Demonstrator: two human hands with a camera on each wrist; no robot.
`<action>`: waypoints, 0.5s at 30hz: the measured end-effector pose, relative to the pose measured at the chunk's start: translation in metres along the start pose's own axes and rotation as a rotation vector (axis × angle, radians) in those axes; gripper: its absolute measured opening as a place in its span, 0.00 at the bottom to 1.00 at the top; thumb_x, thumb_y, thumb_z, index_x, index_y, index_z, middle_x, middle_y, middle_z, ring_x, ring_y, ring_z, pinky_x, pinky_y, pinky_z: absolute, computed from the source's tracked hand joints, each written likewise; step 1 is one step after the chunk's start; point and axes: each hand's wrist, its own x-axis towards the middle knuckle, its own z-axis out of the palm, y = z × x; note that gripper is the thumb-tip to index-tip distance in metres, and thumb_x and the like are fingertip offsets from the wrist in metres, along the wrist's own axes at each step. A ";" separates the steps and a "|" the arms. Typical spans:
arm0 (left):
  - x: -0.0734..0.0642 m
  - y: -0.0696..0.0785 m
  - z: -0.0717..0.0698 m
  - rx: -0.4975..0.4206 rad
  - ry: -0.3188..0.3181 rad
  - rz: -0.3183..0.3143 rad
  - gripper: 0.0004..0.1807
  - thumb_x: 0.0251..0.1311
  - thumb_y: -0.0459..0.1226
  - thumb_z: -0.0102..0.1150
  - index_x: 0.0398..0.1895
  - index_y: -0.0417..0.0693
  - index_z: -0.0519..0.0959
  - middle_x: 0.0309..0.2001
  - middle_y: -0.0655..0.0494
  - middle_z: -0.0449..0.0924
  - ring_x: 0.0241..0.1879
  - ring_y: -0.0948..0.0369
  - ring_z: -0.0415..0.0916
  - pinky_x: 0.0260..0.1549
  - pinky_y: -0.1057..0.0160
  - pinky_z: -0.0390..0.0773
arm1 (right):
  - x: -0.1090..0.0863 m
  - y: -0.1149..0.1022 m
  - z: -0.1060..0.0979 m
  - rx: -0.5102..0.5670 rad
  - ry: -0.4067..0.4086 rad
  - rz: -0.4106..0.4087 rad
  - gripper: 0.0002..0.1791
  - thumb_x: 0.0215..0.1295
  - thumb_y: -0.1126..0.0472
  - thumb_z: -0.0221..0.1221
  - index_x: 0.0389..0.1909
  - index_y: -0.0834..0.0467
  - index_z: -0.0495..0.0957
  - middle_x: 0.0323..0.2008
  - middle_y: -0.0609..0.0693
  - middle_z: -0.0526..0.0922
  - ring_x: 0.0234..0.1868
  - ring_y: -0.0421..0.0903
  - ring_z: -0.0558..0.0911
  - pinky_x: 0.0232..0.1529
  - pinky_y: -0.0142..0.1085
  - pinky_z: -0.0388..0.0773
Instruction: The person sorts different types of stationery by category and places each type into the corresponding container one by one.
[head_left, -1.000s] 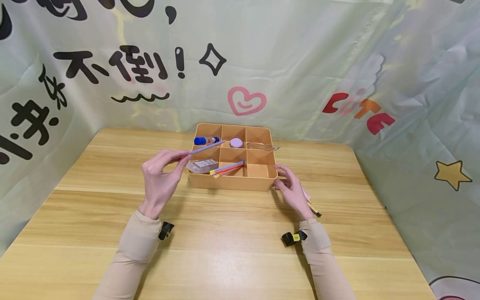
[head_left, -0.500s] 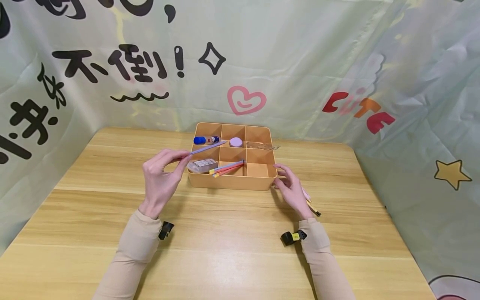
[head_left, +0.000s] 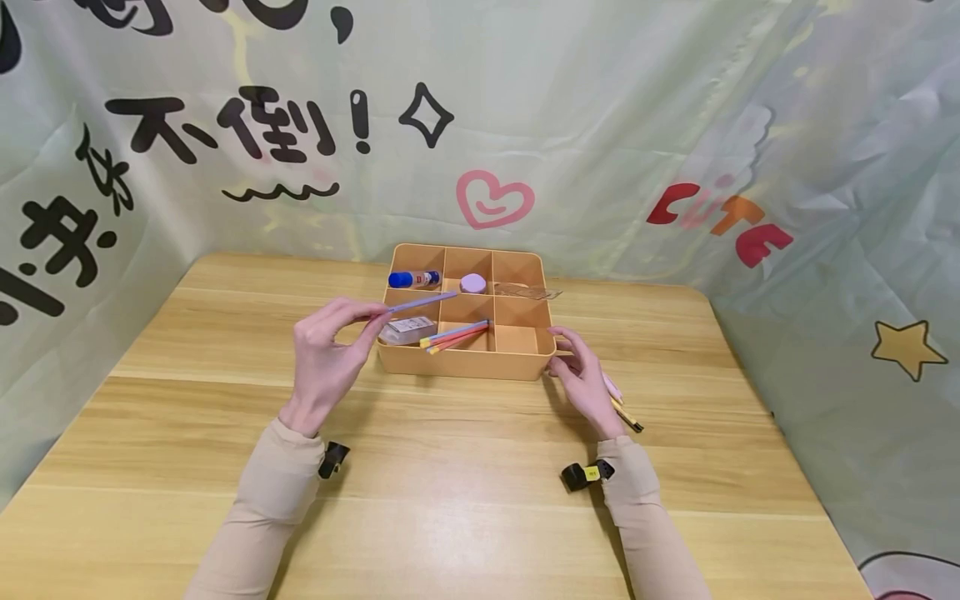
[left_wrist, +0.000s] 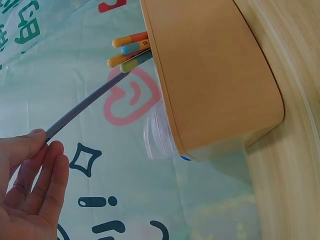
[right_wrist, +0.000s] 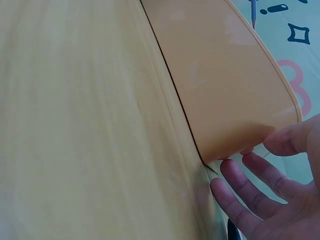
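Observation:
Between thumb and fingertips my left hand [head_left: 327, 358] pinches a purple pencil [head_left: 423, 302], slanted over the left part of the tan organizer box [head_left: 465, 365]. In the left wrist view the pencil [left_wrist: 85, 106] runs up toward the box; its sharpened tip [right_wrist: 254, 19] shows above the rim in the right wrist view. My right hand [head_left: 583, 382] touches the box's front right corner, its fingers relaxed along the side. Several coloured pencils [head_left: 453, 336] lean in the front middle compartment. A clear plastic case [head_left: 407, 331] sits in the front left one.
In the back row are a blue-capped glue stick [head_left: 414, 279], a lilac round object [head_left: 472, 284] and a clear ruler [head_left: 525, 292] poking past the rim. Beside my right wrist lie a yellow-and-black stick [head_left: 628, 417] and a pink item [head_left: 612, 388]. A printed curtain [head_left: 600, 125] stands behind.
My left hand has shifted slightly right with the purple pencil, whose tip now sits a little lower over the box. The right hand has stayed at the corner.

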 end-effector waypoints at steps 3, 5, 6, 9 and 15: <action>0.000 0.001 0.001 0.001 0.003 0.004 0.07 0.50 0.22 0.72 0.33 0.35 0.88 0.30 0.42 0.88 0.30 0.54 0.84 0.43 0.82 0.79 | 0.000 0.000 0.000 0.001 -0.001 -0.001 0.27 0.69 0.77 0.50 0.68 0.62 0.67 0.57 0.73 0.77 0.42 0.33 0.83 0.44 0.32 0.86; 0.000 0.001 0.001 0.002 0.001 0.002 0.07 0.50 0.22 0.72 0.33 0.35 0.88 0.30 0.42 0.88 0.30 0.53 0.84 0.43 0.82 0.79 | 0.000 0.001 0.000 0.001 -0.001 0.000 0.27 0.69 0.77 0.50 0.68 0.62 0.67 0.57 0.72 0.77 0.42 0.33 0.83 0.44 0.32 0.86; 0.000 0.001 0.001 0.005 -0.004 0.003 0.07 0.50 0.22 0.72 0.34 0.35 0.88 0.30 0.42 0.88 0.30 0.53 0.84 0.43 0.82 0.79 | 0.000 0.001 0.000 0.001 0.000 0.001 0.27 0.69 0.77 0.50 0.68 0.61 0.67 0.57 0.72 0.77 0.42 0.33 0.83 0.44 0.32 0.86; 0.000 0.002 0.001 0.016 -0.023 0.003 0.07 0.50 0.22 0.72 0.34 0.35 0.87 0.31 0.42 0.88 0.31 0.53 0.85 0.43 0.81 0.80 | 0.000 0.002 0.000 0.002 -0.002 0.006 0.27 0.69 0.77 0.50 0.69 0.61 0.67 0.57 0.72 0.77 0.42 0.34 0.83 0.44 0.33 0.86; 0.000 0.003 0.001 0.033 -0.044 -0.003 0.08 0.51 0.24 0.73 0.35 0.35 0.88 0.31 0.43 0.88 0.31 0.52 0.86 0.43 0.79 0.80 | 0.001 0.003 0.000 0.005 -0.005 0.002 0.27 0.70 0.76 0.50 0.69 0.62 0.67 0.58 0.72 0.77 0.43 0.33 0.83 0.45 0.35 0.86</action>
